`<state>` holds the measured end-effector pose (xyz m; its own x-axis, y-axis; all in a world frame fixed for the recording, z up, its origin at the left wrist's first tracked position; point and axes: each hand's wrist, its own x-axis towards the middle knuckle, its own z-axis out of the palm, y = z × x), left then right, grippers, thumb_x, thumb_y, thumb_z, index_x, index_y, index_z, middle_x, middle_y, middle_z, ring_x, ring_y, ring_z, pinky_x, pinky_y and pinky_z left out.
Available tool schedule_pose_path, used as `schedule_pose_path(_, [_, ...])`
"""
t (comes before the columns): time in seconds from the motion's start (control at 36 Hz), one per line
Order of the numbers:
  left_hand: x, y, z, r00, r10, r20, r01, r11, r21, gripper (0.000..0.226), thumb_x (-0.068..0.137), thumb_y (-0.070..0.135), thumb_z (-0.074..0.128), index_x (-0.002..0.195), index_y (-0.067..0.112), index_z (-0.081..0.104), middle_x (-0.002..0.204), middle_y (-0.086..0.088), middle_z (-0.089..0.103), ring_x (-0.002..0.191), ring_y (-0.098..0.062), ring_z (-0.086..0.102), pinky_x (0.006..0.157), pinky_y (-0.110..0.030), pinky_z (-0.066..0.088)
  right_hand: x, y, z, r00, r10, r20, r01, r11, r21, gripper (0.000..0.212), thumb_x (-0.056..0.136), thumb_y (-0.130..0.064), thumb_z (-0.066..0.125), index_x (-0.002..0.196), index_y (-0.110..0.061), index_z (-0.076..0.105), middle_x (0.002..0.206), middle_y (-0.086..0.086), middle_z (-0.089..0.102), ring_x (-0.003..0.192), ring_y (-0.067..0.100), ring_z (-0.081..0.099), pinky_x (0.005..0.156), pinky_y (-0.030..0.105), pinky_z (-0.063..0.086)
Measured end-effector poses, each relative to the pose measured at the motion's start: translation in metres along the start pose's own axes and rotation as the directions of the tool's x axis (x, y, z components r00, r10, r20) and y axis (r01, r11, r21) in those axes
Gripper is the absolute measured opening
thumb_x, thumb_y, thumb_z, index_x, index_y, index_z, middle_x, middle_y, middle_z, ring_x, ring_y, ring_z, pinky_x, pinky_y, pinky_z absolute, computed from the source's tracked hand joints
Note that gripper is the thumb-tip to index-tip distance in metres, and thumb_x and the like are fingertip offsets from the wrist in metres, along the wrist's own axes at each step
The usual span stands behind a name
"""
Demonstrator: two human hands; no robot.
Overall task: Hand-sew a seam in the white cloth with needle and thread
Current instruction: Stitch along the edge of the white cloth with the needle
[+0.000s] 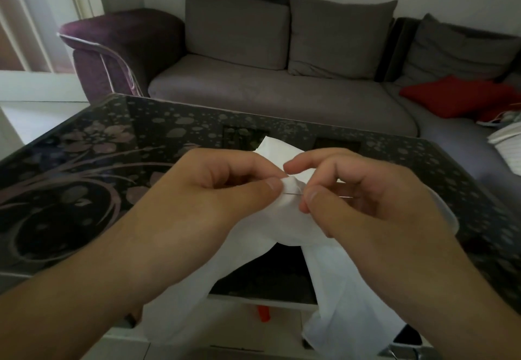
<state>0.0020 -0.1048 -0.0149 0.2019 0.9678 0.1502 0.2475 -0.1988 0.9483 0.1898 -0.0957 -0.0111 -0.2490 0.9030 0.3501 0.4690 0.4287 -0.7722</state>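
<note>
The white cloth [282,221] is bunched between both hands above the table and hangs down over its near edge in two folds. My left hand [208,190] pinches a fold of the cloth between thumb and fingers. My right hand [363,199] pinches the thin needle [294,194], which lies level and passes through the raised fold of cloth between my two thumbs. The needle's far end shows faintly behind my right thumb. I cannot make out the thread.
A black glass table [98,179] with a floral pattern lies under my hands. A grey sofa [282,86] with a red cushion [456,96] stands behind it. A small orange object [263,313] sits below the table's near edge.
</note>
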Motion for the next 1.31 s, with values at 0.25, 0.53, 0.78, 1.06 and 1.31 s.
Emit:
schedule_pose_path(0.25, [-0.0005,-0.0038,-0.0002,1.000,-0.007,0.011,0.007,1.000,-0.008,0.023,0.096,0.023,0.061,0.094,0.028,0.084,0.098,0.004,0.080,0.100,-0.020,0.075,0.096,-0.047,0.055,-0.0013,-0.0006,0.0027,0.997,0.071,-0.011,-0.070,0.994,0.082,0.018,0.079,-0.018,0.063,0.062,-0.025,0.065,0.096,-0.029,0.071,0.092,-0.012,0.065,0.063,0.003,0.047])
schedule_pose_path(0.53, [-0.0013,-0.0037,0.0030,1.000,0.023,-0.010,-0.023,1.000,0.006,0.023,0.095,0.022,0.062,0.091,0.031,0.083,0.093,0.009,0.080,0.093,-0.011,0.075,0.082,-0.027,0.050,-0.0024,0.0015,0.0019,0.996,0.080,-0.037,-0.080,0.997,0.014,0.008,0.074,-0.024,0.063,0.067,-0.022,0.066,0.094,-0.028,0.069,0.094,-0.010,0.064,0.066,0.004,0.049])
schedule_pose_path(0.78, [0.0010,-0.0030,0.0035,0.999,0.046,-0.025,-0.045,0.998,0.043,0.022,0.092,0.026,0.062,0.091,0.029,0.084,0.093,0.010,0.080,0.093,-0.011,0.074,0.085,-0.031,0.052,-0.0024,0.0036,0.0002,0.998,0.043,-0.042,-0.042,0.999,0.019,0.008,0.073,-0.023,0.061,0.070,-0.019,0.067,0.090,-0.021,0.070,0.088,-0.001,0.069,0.064,0.008,0.052])
schedule_pose_path(1.06, [-0.0015,-0.0016,0.0046,0.998,0.066,-0.008,-0.064,0.988,0.142,0.022,0.087,0.035,0.060,0.088,0.032,0.081,0.083,0.016,0.076,0.085,-0.004,0.071,0.076,-0.020,0.046,-0.0022,0.0064,0.0007,0.999,-0.023,-0.040,0.021,0.998,-0.053,0.005,0.077,-0.018,0.064,0.072,-0.018,0.065,0.087,-0.008,0.068,0.078,0.011,0.069,0.060,0.010,0.051])
schedule_pose_path(1.31, [-0.0001,-0.0029,0.0037,0.996,0.079,-0.042,-0.071,0.981,0.179,0.015,0.083,0.040,0.066,0.083,0.034,0.079,0.083,0.018,0.075,0.082,-0.002,0.072,0.075,-0.024,0.049,-0.0026,0.0061,0.0006,0.999,-0.017,-0.027,0.016,0.998,-0.066,0.003,0.074,-0.022,0.062,0.073,-0.020,0.065,0.090,-0.013,0.068,0.083,0.005,0.068,0.064,0.008,0.051])
